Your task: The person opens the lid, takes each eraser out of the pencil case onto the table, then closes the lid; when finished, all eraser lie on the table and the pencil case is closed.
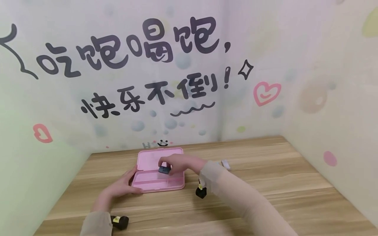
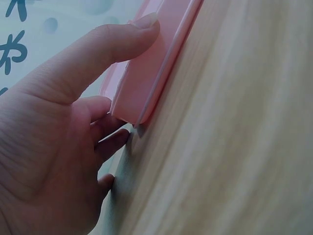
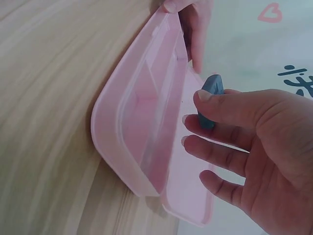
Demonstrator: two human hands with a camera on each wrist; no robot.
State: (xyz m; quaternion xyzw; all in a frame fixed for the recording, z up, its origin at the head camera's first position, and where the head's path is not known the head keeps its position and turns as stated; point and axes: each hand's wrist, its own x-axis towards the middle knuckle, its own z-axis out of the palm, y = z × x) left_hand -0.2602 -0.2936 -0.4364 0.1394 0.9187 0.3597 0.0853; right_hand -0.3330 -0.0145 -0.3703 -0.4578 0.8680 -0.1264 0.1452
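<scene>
A pink pencil case (image 1: 176,189) lies on the table with its lid (image 1: 147,159) folded open toward the wall. Dividers split its tray into compartments, and I see nothing lying in them. My left hand (image 1: 121,186) grips the case's left end, the thumb over the front rim and the fingers along the side. Above the tray, my right hand (image 1: 177,163) pinches a small dark blue-grey eraser (image 3: 211,100) between thumb and index finger. The eraser is apart from the case, and the other right fingers are loosely bent.
A small whitish object (image 1: 225,164) lies on the wooden table (image 1: 265,190) to the right of the case, partly behind the right sleeve. Printed walls close off the back and both sides.
</scene>
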